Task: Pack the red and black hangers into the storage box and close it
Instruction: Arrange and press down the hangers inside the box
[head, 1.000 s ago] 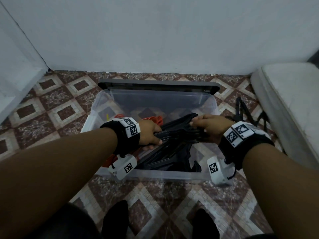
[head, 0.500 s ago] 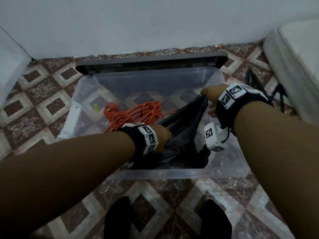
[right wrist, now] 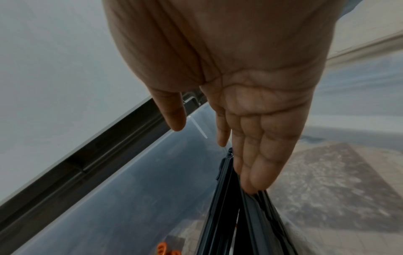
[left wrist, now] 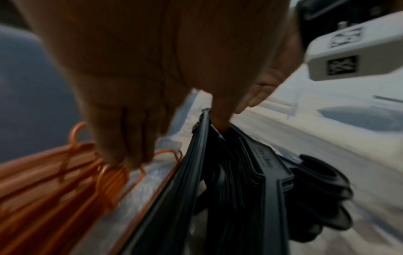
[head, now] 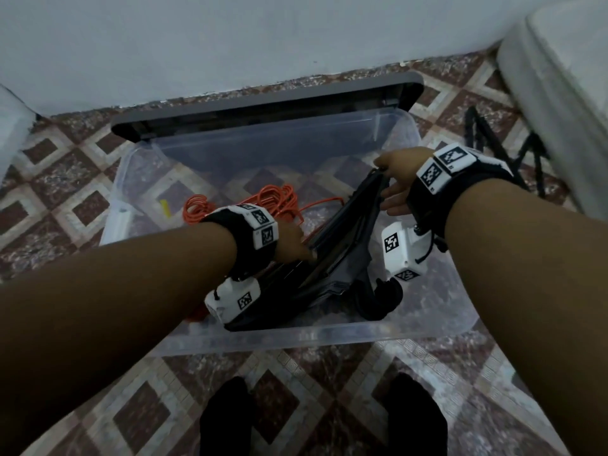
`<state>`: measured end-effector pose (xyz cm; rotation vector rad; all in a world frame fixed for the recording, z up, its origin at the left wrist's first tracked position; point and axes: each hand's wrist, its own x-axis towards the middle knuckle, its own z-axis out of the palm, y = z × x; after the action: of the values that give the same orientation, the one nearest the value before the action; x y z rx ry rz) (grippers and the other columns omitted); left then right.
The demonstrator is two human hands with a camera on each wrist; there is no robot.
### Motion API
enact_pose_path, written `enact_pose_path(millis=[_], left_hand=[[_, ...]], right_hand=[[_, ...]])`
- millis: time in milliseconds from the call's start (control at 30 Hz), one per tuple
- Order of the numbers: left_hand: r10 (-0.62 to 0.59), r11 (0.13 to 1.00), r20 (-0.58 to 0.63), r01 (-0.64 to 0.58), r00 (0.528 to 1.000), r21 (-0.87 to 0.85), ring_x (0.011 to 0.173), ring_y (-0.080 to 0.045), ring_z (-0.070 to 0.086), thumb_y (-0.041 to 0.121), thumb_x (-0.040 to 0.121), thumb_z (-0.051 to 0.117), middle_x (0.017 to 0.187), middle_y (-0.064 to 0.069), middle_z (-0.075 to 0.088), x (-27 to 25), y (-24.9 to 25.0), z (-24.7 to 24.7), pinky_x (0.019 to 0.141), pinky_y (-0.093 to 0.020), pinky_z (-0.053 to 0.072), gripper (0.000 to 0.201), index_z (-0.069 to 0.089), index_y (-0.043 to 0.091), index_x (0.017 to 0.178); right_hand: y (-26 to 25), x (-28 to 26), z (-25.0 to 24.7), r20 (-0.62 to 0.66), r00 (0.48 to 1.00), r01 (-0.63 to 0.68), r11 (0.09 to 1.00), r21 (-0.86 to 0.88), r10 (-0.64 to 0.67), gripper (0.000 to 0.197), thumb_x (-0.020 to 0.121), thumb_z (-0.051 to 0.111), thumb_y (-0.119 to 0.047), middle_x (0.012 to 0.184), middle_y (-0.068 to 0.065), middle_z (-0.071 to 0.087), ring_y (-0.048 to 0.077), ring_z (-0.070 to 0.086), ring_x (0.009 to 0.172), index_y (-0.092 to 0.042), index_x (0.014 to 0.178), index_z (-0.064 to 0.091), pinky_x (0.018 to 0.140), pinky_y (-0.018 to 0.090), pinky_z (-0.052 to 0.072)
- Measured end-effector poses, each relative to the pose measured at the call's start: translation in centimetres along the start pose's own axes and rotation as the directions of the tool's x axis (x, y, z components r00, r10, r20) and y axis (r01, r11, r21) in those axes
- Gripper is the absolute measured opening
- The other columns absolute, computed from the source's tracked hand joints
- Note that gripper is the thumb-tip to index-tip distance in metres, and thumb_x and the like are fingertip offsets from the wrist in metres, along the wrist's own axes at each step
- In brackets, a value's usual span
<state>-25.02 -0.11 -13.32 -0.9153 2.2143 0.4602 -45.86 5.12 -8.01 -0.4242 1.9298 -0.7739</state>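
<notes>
Inside the clear plastic storage box (head: 427, 327) on the patterned tile floor (head: 65, 179), you have both hands lowered onto the stack of black plastic hangers (head: 342, 255). The stack lies diagonally, from the near-left of the box up toward the far-right corner, with its hooks bunched at the near wall. Your left hand (head: 292, 243) is at the lower part of the stack: the left wrist view shows one finger pushed down among the black hangers (left wrist: 240, 181), while the other fingers (left wrist: 128, 146) extend down onto the bundle of red wire hangers (head: 263, 205) lying just left of the black stack. Whether this grip closes on anything cannot be told. Your right hand (head: 396, 182) is at the upper end of the stack; its grip is wide, with straight fingers (right wrist: 257, 155) resting along the hanger edges and the thumb held apart. The dark grey lid (head: 263, 106) stands open behind the box, against the pale wall (head: 230, 37). A white cushion (head: 566, 77) sits at the right.
</notes>
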Motion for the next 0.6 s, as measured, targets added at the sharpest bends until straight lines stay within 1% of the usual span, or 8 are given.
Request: enact_pose_path(millis=[33, 133, 200, 267, 333, 433, 500, 600], left_hand=[[0.011, 1.0, 0.102, -0.012, 0.995, 0.006, 0.117, -0.029, 0.056, 0.056, 0.096, 0.047, 0.134, -0.013, 0.058, -0.1, 0.1, 0.0, 0.093, -0.03, 0.043, 0.062, 0.052, 0.01, 0.137], [0.024, 0.999, 0.127, -0.028, 0.992, 0.029, 0.113, -0.029, 0.057, 0.059, 0.098, 0.036, 0.126, -0.012, 0.062, 0.4, -0.7, 0.4, 0.093, -0.03, 0.04, 0.06, 0.06, 0.011, 0.127], [-0.022, 0.999, -0.087, 0.025, 0.996, 0.038, 0.098, -0.03, 0.058, 0.054, 0.1, 0.035, 0.117, -0.015, 0.064, 0.8, -2.6, -0.2, 0.083, -0.03, 0.039, 0.053, 0.065, 0.011, 0.102], [-0.165, 0.986, -0.404, 0.143, 0.9, -0.085, 0.087, -0.03, 0.056, 0.044, 0.097, 0.048, 0.111, -0.017, 0.064, 1.6, -5.5, -1.3, 0.076, -0.031, 0.04, 0.032, 0.058, 0.015, 0.088], [-0.326, 0.943, -0.474, 0.249, 0.818, -0.219, 0.105, -0.036, 0.057, 0.036, 0.09, 0.058, 0.125, -0.019, 0.058, 3.2, -8.2, -1.8, 0.084, -0.037, 0.046, 0.037, 0.056, 0.01, 0.117], [-0.388, 0.907, -0.334, 0.292, 0.859, -0.302, 0.129, -0.038, 0.046, 0.044, 0.085, 0.062, 0.148, -0.019, 0.041, 5.1, -10.1, -1.3, 0.104, -0.043, 0.042, 0.081, 0.028, 0.01, 0.15], [-0.358, 0.912, -0.313, 0.258, 0.88, -0.318, 0.126, -0.037, 0.051, 0.051, 0.082, 0.062, 0.146, -0.017, 0.046, 6.3, -10.3, -0.5, 0.103, -0.043, 0.044, 0.082, 0.03, 0.015, 0.149], [-0.331, 0.915, -0.38, 0.195, 0.864, -0.355, 0.102, -0.035, 0.062, 0.051, 0.081, 0.057, 0.121, -0.013, 0.063, 6.9, -9.8, 0.5, 0.086, -0.039, 0.051, 0.055, 0.052, 0.018, 0.125]], right_hand=[[0.1, 0.1, 0.0, 0.009, 1.0, -0.017, 1.0, 0.014, 0.017, 0.041, 0.093, 0.057, -0.041, 0.096, 0.019, 0.065, 0.035, 0.069, 0.082, -0.006, 0.115, 0.058, 0.057, 0.039, 0.06], [0.3, 0.3, -0.1, 0.04, 0.999, -0.038, 0.998, 0.041, 0.037, 0.047, 0.094, 0.055, -0.042, 0.098, 0.021, 0.064, 0.036, 0.069, 0.08, -0.006, 0.125, 0.054, 0.051, 0.031, 0.053], [0.3, 0.7, 0.0, 0.045, 0.999, -0.027, 0.998, 0.057, 0.024, 0.048, 0.095, 0.055, -0.041, 0.097, 0.021, 0.064, 0.036, 0.069, 0.079, -0.006, 0.128, 0.053, 0.05, 0.03, 0.052], [0.4, 0.9, -0.1, 0.046, 0.999, -0.028, 0.998, 0.063, 0.025, 0.049, 0.095, 0.055, -0.039, 0.097, 0.022, 0.065, 0.036, 0.069, 0.079, -0.005, 0.13, 0.053, 0.05, 0.03, 0.052], [0.5, 1.1, -0.1, 0.045, 0.999, -0.034, 0.997, 0.069, 0.031, 0.05, 0.095, 0.055, -0.039, 0.099, 0.022, 0.064, 0.036, 0.069, 0.08, -0.006, 0.133, 0.052, 0.05, 0.03, 0.051], [0.5, 1.4, -0.1, 0.045, 0.998, -0.039, 0.997, 0.07, 0.036, 0.051, 0.096, 0.054, -0.04, 0.1, 0.022, 0.064, 0.036, 0.069, 0.081, -0.006, 0.134, 0.052, 0.051, 0.031, 0.052], [0.5, 1.5, -0.1, 0.042, 0.999, -0.036, 0.997, 0.074, 0.033, 0.051, 0.096, 0.054, -0.039, 0.105, 0.024, 0.065, 0.037, 0.069, 0.081, -0.006, 0.135, 0.051, 0.053, 0.033, 0.052], [0.6, 1.8, 0.0, 0.05, 0.998, -0.036, 0.997, 0.075, 0.032, 0.052, 0.097, 0.054, -0.038, 0.113, 0.026, 0.064, 0.037, 0.068, 0.082, -0.006, 0.137, 0.049, 0.054, 0.034, 0.052]])
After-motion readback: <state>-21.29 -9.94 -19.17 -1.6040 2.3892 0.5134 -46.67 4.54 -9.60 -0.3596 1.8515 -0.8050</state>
